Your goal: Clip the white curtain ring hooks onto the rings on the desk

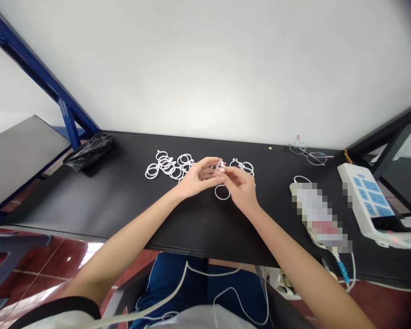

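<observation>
One thin white ring (pixel 220 164) pinched by left hand (pixel 196 179), right hand (pixel 242 188).

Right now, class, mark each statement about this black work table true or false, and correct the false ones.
1. The left hand and right hand both pinch one small white plastic ring. True.
2. The heap of white plastic rings lies in a tray. False: it lies directly on the black tabletop.
3. The crumpled black plastic bag sits at the tabletop's far left corner. True.
4. The white power strip with blue sockets lies left of the hands. False: it lies to their right.
</observation>
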`<state>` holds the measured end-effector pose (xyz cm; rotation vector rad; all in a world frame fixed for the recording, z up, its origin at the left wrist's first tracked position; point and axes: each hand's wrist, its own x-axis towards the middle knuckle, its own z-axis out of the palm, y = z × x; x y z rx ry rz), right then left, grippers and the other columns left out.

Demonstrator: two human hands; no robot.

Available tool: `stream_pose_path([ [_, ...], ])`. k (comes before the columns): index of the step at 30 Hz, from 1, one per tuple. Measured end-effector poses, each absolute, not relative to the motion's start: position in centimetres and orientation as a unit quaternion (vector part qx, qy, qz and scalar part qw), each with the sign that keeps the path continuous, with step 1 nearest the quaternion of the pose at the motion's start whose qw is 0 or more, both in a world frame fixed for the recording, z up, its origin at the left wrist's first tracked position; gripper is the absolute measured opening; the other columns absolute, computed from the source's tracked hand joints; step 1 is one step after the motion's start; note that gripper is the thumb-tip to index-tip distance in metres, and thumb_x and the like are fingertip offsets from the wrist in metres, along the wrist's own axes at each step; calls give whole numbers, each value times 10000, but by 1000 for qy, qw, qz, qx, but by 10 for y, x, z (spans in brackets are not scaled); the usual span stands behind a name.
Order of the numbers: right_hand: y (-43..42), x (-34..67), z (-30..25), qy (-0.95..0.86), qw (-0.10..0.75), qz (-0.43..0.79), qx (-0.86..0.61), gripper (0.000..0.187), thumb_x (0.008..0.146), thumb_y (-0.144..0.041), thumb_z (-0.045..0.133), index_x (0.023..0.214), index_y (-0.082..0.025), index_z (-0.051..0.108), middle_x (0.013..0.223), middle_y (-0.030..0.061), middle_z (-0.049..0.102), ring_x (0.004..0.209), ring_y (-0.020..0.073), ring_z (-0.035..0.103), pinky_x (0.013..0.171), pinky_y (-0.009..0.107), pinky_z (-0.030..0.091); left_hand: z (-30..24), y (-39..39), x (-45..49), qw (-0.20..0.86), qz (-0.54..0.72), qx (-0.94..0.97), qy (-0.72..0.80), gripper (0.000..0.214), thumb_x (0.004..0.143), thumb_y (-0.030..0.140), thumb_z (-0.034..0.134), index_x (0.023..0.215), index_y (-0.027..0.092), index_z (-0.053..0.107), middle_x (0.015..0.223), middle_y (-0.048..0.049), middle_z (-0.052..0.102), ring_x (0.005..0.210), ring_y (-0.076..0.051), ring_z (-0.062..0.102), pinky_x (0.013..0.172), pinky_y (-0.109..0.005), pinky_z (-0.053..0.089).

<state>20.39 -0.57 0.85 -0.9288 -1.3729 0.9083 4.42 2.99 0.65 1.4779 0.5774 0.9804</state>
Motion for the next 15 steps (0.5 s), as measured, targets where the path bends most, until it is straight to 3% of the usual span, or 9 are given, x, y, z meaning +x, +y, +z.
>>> stream_pose_path([
  [5,-7,206,18,-571,576,438,-387,203,839,-417,687,830,-218,724,734,16,741,668,189,727,682,348,636,8,34,39,595,400,647,259,488,728,250,808,1158,178,587,1077,-93,670,897,-168,694,884,-352,558],
  [9,-7,207,17,-564,572,446,-394,200,756,-381,777,760,-205,681,731,14,732,658,189,724,691,348,637,8,37,37,598,389,647,268,457,723,266,811,1127,172,619,1042,-90,682,850,-161,693,794,-311,575],
  [12,-6,208,15,-538,605,439,-390,262,689,-312,838,845,-224,646,745,-10,713,656,172,718,648,311,632,7,40,34,605,385,644,267,429,698,268,828,1076,169,651,973,-66,688,804,-158,696,737,-289,577],
  [15,-6,209,15,-549,605,417,-397,219,755,-330,782,912,-223,673,778,8,715,658,164,711,611,297,628,7,42,31,622,379,626,278,403,682,278,838,1028,158,672,896,-48,691,807,-175,705,742,-301,578],
])
